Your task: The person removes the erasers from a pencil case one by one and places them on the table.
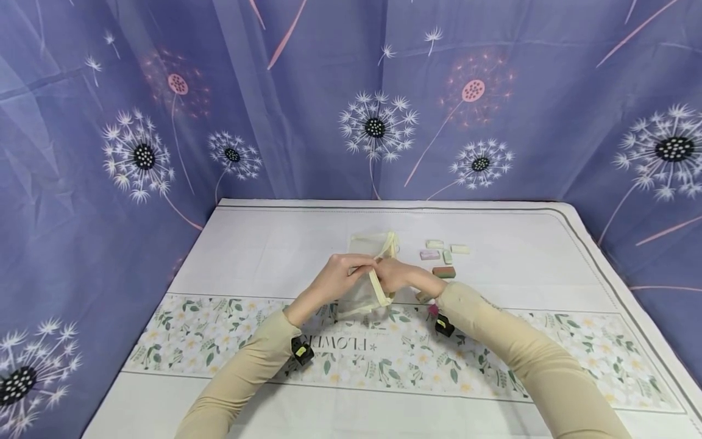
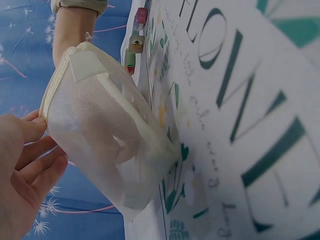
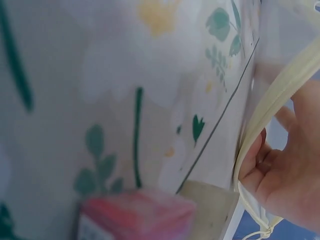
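A pale yellow mesh bag (image 1: pixel 359 299) with a fabric-bound rim lies on its side in the middle of the table, its mouth facing right. My left hand (image 1: pixel 341 272) pinches the rim between thumb and forefinger, the other fingers loosely bent, as the left wrist view shows. Through the mouth reaches my right hand (image 1: pixel 392 274). Its fingers show only dimly through the mesh (image 2: pixel 100 120), and whether they hold anything is hidden. Near the right wrist lie a pink block (image 3: pixel 140 212) and a beige block (image 3: pixel 210 205).
Beyond the right hand lie several small blocks: a reddish-brown and green one (image 1: pixel 443 272), a lilac one (image 1: pixel 430 255), a pale green one (image 1: pixel 447 256) and cream ones (image 1: pixel 459 249). A flower-printed cloth (image 1: pixel 247 244) covers the table. Blue dandelion curtains (image 1: pixel 307 122) hang behind and at the sides.
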The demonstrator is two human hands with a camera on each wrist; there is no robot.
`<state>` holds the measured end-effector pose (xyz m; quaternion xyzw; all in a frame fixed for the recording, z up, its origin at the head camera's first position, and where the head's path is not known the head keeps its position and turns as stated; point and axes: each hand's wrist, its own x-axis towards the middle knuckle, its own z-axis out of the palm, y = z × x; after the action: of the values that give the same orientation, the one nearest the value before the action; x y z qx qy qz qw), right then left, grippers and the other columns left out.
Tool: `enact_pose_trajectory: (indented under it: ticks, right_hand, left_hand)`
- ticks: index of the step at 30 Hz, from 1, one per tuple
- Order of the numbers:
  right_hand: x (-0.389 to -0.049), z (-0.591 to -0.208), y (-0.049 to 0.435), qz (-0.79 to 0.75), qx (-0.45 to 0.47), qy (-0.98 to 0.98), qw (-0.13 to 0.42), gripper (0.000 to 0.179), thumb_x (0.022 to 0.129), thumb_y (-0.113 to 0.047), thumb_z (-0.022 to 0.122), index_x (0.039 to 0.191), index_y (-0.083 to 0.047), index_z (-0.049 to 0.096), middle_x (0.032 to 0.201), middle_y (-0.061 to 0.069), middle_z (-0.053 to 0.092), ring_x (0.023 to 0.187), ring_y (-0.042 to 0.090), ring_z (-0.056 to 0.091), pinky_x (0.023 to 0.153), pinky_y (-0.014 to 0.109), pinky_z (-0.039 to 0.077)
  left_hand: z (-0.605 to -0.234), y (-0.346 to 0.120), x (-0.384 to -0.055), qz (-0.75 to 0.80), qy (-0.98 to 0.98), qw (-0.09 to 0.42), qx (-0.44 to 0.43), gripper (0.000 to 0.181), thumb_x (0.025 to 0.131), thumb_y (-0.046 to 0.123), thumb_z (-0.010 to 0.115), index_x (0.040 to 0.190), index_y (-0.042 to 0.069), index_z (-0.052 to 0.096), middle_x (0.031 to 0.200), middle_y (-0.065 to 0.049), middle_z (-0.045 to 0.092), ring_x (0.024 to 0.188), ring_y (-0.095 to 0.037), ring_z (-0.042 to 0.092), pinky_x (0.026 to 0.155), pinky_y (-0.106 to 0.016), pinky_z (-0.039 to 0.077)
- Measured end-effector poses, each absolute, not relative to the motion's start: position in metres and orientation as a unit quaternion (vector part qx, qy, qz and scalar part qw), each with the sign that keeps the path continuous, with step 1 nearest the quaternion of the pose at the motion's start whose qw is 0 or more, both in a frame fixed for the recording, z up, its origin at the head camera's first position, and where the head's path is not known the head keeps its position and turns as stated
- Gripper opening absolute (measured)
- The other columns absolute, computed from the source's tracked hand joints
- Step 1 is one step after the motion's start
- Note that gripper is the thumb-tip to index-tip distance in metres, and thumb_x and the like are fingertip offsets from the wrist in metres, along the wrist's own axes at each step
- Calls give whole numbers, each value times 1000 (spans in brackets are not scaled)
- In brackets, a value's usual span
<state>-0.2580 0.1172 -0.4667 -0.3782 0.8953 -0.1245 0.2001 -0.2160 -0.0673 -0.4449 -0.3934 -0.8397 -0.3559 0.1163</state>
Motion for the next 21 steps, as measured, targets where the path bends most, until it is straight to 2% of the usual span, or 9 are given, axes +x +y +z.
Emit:
enact_pose_trajectory:
  ticks: [3, 8, 11, 16, 21]
  right_hand:
    - [-258, -466, 115, -108, -377, 900, 192, 9, 88, -9, 51, 82, -14, 47, 52, -6, 31, 46, 8, 28, 46, 17, 24]
    - [-257, -464, 112, -86, -380, 902, 186, 26, 87, -11, 53, 65, -18, 41, 47, -8, 29, 45, 7, 27, 45, 16, 24]
    - [-257, -464, 112, -78, -377, 902, 193, 27, 86, -9, 53, 63, -17, 41, 47, -8, 30, 44, 7, 27, 45, 16, 24]
    - [-256, -463, 112, -72, -373, 903, 202, 19, 85, -7, 53, 69, -15, 50, 48, -7, 30, 45, 8, 28, 45, 16, 24]
    - [-255, -462, 112, -74, -373, 902, 205, 26, 86, -7, 52, 62, -16, 46, 45, -8, 30, 42, 6, 27, 43, 15, 23]
  left_hand:
    - [-446, -68, -216, -359, -842, 112, -388, 20, 88, 14, 59, 105, 12, 69, 109, -7, 68, 99, -13, 65, 82, -18, 54]
    - [-449, -67, -217, -361, -841, 116, -386, 19, 88, 14, 59, 105, 14, 69, 109, -6, 68, 96, -13, 65, 78, -16, 54]
    - [-449, -66, -217, -360, -839, 120, -389, 19, 88, 13, 59, 104, 13, 69, 109, -6, 68, 94, -13, 66, 75, -15, 54]
    - [-449, -66, -215, -363, -841, 112, -385, 20, 88, 13, 59, 105, 13, 69, 110, -6, 67, 95, -13, 66, 75, -13, 53]
    - [-448, -65, -214, -364, -844, 102, -380, 20, 89, 13, 58, 105, 13, 69, 111, -5, 67, 95, -12, 66, 75, -13, 53]
